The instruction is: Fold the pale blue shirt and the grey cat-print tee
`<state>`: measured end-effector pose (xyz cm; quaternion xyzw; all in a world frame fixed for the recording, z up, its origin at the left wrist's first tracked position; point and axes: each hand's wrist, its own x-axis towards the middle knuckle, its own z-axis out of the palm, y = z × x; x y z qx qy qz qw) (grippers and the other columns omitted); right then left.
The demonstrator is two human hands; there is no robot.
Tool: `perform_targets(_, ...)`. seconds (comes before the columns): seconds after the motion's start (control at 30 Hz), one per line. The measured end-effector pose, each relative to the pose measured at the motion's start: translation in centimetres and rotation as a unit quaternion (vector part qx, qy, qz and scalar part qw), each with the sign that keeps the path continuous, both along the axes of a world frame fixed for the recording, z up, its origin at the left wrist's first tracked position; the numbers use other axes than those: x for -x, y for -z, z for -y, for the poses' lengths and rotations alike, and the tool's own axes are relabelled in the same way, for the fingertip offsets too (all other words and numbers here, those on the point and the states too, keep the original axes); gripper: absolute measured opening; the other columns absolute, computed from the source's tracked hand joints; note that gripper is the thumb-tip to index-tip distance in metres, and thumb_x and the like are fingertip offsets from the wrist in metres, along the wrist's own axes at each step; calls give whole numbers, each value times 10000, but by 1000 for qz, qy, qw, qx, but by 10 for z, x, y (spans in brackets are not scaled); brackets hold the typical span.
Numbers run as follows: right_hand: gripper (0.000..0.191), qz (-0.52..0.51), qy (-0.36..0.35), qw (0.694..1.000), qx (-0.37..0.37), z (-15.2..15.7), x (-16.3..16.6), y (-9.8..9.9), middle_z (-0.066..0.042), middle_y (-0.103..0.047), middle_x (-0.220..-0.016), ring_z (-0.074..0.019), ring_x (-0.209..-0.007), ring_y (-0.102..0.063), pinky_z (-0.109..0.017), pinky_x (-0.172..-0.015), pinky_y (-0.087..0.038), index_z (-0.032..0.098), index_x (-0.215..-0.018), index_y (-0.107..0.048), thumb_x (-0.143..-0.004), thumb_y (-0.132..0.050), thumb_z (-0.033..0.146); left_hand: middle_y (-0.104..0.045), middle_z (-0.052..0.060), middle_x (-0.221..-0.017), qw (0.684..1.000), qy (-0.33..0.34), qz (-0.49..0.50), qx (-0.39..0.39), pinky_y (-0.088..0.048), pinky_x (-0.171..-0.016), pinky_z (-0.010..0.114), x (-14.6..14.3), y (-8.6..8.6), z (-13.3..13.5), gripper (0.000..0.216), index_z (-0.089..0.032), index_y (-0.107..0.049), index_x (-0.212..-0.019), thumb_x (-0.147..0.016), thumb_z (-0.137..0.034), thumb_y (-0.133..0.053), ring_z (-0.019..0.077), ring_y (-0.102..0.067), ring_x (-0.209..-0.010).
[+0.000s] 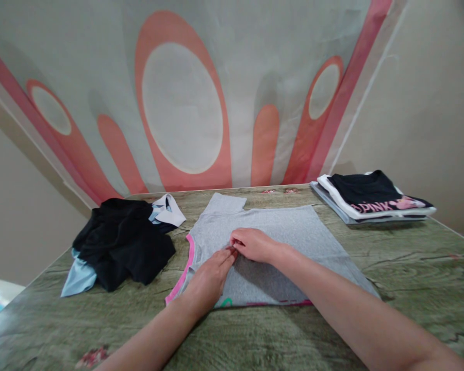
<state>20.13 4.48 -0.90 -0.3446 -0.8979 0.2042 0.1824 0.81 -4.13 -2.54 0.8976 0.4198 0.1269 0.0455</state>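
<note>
A grey T-shirt (294,232) with a pink neckline lies spread on the green wood-pattern table (410,273), partly folded. My left hand (211,275) rests on its middle with fingers together, pressed flat onto the cloth. My right hand (253,243) lies just beyond it, fingers curled and touching the left fingertips, pinching the grey fabric at the fold. Both forearms reach in from the bottom edge.
A heap of black and light blue clothes (119,242) with a white collar lies at the left. A stack of folded shirts (371,198), black on top with pink lettering, sits at the back right. A wall hanging with orange ovals (181,103) rises behind the table.
</note>
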Motion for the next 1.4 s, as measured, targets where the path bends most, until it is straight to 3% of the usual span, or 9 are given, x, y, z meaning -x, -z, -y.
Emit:
perform_targets(0.17,79,28,15,999,-13,-1,-2,2,-25,-639,-935,-145,-826,-562,-241,-689,-331,197,-890,-598,-887,-533,152,-325,97,-1556,996,-15,-83,-38,-252,-1175,452,6,7,14,550,-171,-221,-1520,-982,-171,-335,209,-256,-1447)
perform_targets(0.43,45,33,27,999,-13,-2,1,1,-5,-635,-922,-131,-825,-563,-225,-693,-337,197,-884,-598,-878,-574,160,-222,42,-1594,985,-80,-144,-43,-260,-1148,516,20,-8,49,566,-278,-211,-1530,-1006,-446,-347,280,-199,-1462)
perform_targets(0.57,52,32,38,999,-24,-3,0,5,-10,-638,-938,-131,-833,-571,-222,-711,-356,195,-896,-614,-884,-576,161,-209,54,-1595,985,-96,-141,-33,-281,-1138,540,23,-12,66,586,-284,-213,-1529,-994,-463,-373,311,-180,-1462)
perform_targets(0.73,130,27,52,997,-48,-1,1,-1,-31,-655,-971,-149,-902,-593,-236,-779,-393,191,-927,-646,-901,-535,130,-275,36,-1571,987,-68,-143,15,-369,-1104,512,31,-33,80,561,-315,-284,-1506,-977,-425,-435,297,-277,-1433)
perform_targets(0.93,346,-9,-8,996,-83,28,14,-17,-81,-657,-1178,-175,-1117,-572,-285,-959,-406,169,-1222,-609,-965,-378,144,-283,55,-1566,984,-92,-150,19,-318,-1139,519,20,-38,76,525,-257,-350,-1486,-985,-397,-415,293,-233,-1446)
perform_targets(1.03,422,25,-57,995,-77,47,8,-6,-89,-511,-1426,-234,-1342,-408,-430,-1120,-277,189,-1393,-482,-1005,-358,304,-233,79,-1578,981,-95,-165,41,-299,-1122,583,14,-28,76,619,-277,-267,-1516,-958,-470,-454,338,-198,-1447)
perform_targets(1.17,525,72,-35,996,-47,59,-9,11,-46,-289,-1569,-247,-1457,-196,-550,-1172,-74,260,-1501,-304,-1011,-302,450,-147,79,-1596,980,-102,-163,50,-244,-1132,607,13,-19,80,622,-302,-179,-1533,-978,-484,-392,338,-142,-1457)
perform_targets(1.33,573,80,-3,996,-27,56,-15,10,-73,-243,-1583,-254,-1465,-169,-561,-1168,-83,230,-1516,-267,-1006,-274,491,-187,68,-1594,987,-79,-126,64,-256,-1136,580,21,-25,81,674,-316,-180,-1532,-948,-511,-456,332,-184,-1454)
perform_targets(1.4,575,78,18,997,-24,54,-18,5,-98,-268,-1573,-268,-1456,-194,-568,-1151,-146,210,-1501,-301,-997,-326,485,-293,50,-1568,990,-72,-93,75,-311,-1130,520,28,-32,75,577,-326,-320,-1492,-953,-468,-468,303,-290,-1428)
